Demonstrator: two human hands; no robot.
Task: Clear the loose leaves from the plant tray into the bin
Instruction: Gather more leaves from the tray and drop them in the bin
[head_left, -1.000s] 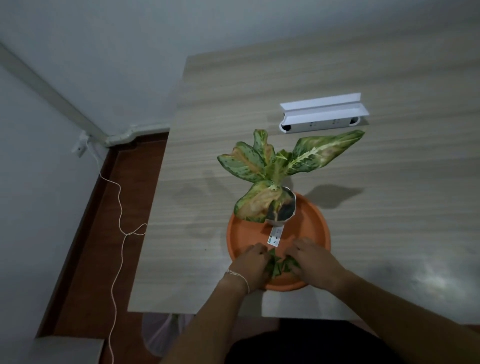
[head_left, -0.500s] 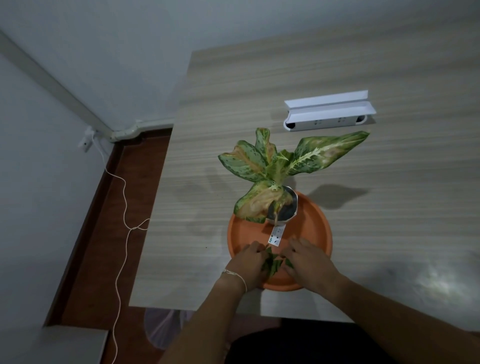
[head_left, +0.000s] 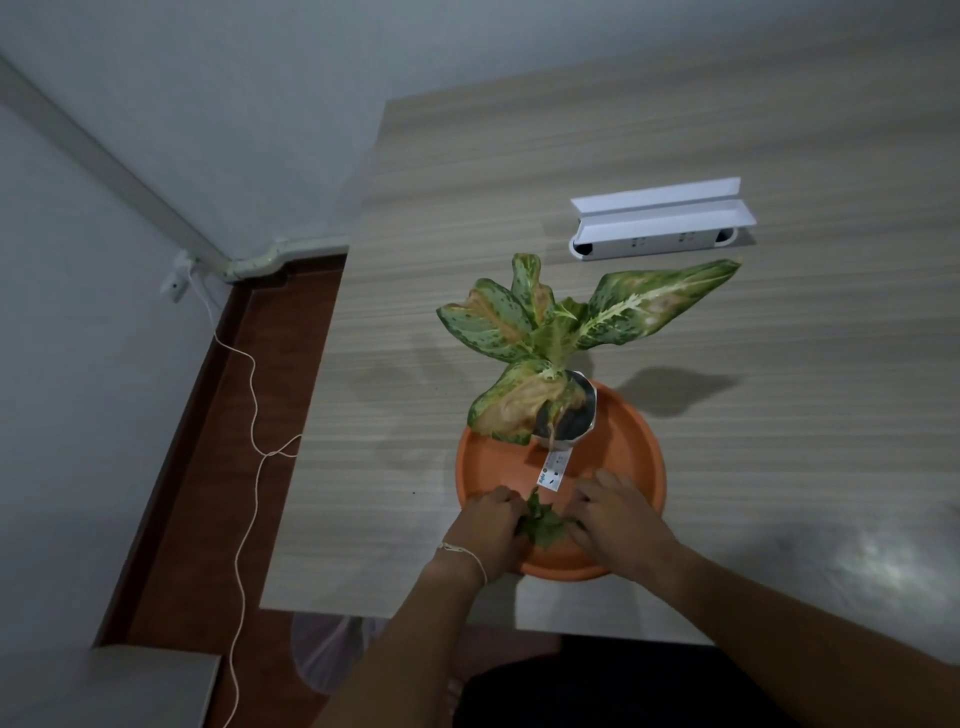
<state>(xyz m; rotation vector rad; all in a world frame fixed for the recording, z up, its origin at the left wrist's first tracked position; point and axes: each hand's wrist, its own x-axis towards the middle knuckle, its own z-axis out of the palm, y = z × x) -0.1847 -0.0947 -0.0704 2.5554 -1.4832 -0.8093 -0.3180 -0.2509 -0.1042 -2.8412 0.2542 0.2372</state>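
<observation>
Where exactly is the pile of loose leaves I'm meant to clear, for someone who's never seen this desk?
Find the round orange plant tray near the front edge of the wooden table. At its near side, between the left hand and the right hand, lies a small clump of loose leaves. They are dark green, small and flat on the tray, unlike the big speckled leaves of the potted plant standing behind.

My L hand (head_left: 491, 530) & R hand (head_left: 615, 519) have closed in vs 1 s ago. Loose leaves (head_left: 543, 525) now bunched into a tighter pile btwn them, at near edge of tray (head_left: 634, 452).
</observation>
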